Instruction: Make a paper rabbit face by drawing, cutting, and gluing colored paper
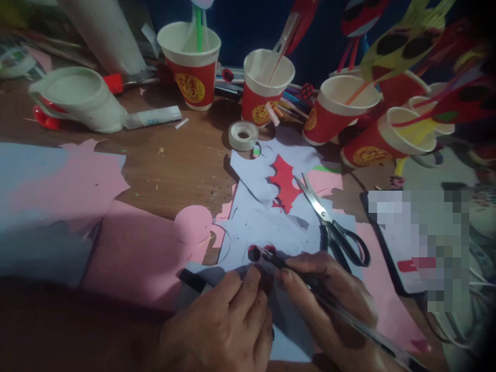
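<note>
A pen with a black grip and clear barrel is in my right hand point(333, 299), its tip on two small black ovals with red edges point(254, 253). These lie on white paper point(248, 217). My left hand point(220, 320) is beside them, fingers bent and pressed together, fingertips just below the ovals. Whatever the left fingers hold is hidden. A black flat-ended piece point(192, 280) sticks out beside that hand. To the upper right lie scissors point(329, 219) with black handles, blades apart. Near their tips is a red jagged paper cutout point(284, 183).
Red-and-white paper cups point(189, 67) with paper figures on sticks line the back. A tape roll point(243, 135), a whitish mug point(79, 98) and a white tube point(153, 117) stand before them. Pink paper point(135, 253) lies left, with a pink disc point(192, 223). A phone-like device point(391, 248) lies right.
</note>
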### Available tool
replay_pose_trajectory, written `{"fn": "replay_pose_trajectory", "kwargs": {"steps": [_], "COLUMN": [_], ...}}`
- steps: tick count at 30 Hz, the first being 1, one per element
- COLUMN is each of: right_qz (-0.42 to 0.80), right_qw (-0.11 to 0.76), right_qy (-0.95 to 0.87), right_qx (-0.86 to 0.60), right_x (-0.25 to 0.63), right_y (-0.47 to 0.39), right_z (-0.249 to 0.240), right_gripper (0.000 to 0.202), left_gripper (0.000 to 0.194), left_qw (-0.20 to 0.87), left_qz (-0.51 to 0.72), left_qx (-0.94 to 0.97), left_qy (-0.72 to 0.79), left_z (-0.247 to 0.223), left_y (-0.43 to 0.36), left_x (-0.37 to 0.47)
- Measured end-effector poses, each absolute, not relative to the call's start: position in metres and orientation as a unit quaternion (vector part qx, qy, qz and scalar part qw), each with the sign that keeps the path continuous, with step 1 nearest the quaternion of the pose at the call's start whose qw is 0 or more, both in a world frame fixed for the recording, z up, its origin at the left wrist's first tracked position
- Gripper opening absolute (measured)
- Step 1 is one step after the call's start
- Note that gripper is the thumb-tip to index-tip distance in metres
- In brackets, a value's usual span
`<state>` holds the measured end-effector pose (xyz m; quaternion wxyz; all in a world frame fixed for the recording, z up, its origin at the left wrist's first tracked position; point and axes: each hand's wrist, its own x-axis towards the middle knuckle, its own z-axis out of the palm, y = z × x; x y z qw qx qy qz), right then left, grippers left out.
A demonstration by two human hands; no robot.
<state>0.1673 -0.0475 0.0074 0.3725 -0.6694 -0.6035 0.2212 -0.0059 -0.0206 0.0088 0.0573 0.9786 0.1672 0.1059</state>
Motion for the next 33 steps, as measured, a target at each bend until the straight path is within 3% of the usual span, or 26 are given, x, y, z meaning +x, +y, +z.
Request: {"fn": "replay_pose_trajectory", "kwargs": {"steps": [9, 20, 33], "right_qz": [0.223, 0.197, 0.213], "right_qw": [0.377, 0.322, 0.333], "right_qy": [-0.6, -0.625, -0.599], "right_qx": [-0.669, -0.683, -0.696], "right_x": [0.1639, 0.1631, 0.1673], "right_y": [-0.0504, -0.0491, -0.0523], "right_z": [0.0001, 0.0032, 0.0046], "right_gripper": [0.005, 0.003, 0.002], "left_gripper": [0.022, 0.021, 0.021], "left_qw": [0.044, 0.049, 0.041], "left_qz": [0.114, 0.11, 0.106], "left_qx": [0.978, 0.98, 0.978], "left_qy": [0.167, 0.16, 0.172], "left_z": [0.0114, 0.0093, 0.0138], "left_y": [-0.016, -0.0199, -0.0182], "left_x": [-0.0046, -0.0065, -0.0043]}}
